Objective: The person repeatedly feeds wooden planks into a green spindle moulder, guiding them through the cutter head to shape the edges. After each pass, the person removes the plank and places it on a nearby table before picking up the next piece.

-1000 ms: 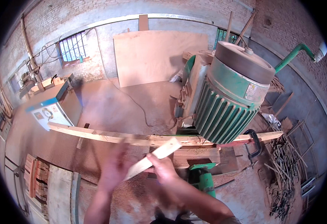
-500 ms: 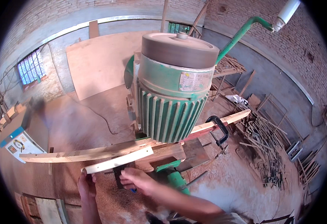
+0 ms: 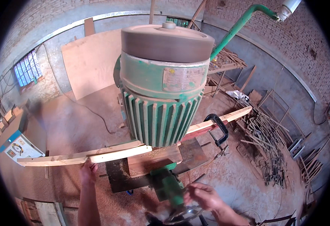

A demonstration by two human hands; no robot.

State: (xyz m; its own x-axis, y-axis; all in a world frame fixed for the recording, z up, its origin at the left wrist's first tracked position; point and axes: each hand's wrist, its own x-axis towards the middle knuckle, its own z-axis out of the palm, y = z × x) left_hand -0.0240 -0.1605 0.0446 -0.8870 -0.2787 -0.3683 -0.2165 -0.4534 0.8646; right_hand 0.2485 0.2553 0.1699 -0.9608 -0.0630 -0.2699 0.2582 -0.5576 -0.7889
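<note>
My left hand [image 3: 88,171] pinches the left part of a pale wooden strip [image 3: 121,154] from below. The strip lies against a long wooden board [image 3: 54,161], its right end beside the ribbed green motor [image 3: 157,116]. My right hand [image 3: 205,196] is off the strip, its loosely bent fingers apart and slightly blurred, with nothing seen in them. It is beside a green machine bracket [image 3: 171,188] and just above a metal handwheel [image 3: 185,216]; contact with either cannot be told. A reddish wood block [image 3: 153,162] sits on the dark machine table [image 3: 116,180] between my hands.
A black C-clamp [image 3: 222,130] grips the board's right part. Atop the motor is a broad round drum [image 3: 165,45], blurred as if spinning. A control cabinet [image 3: 20,147] stands left, a plywood sheet [image 3: 93,64] behind. Scrap sticks [image 3: 262,143] pile up at right; sawdust covers the floor.
The wooden strip has moved away from me, up against the long board, with my left hand on it. My right hand has left the strip's side and moved right, toward the handwheel. The view shifted.
</note>
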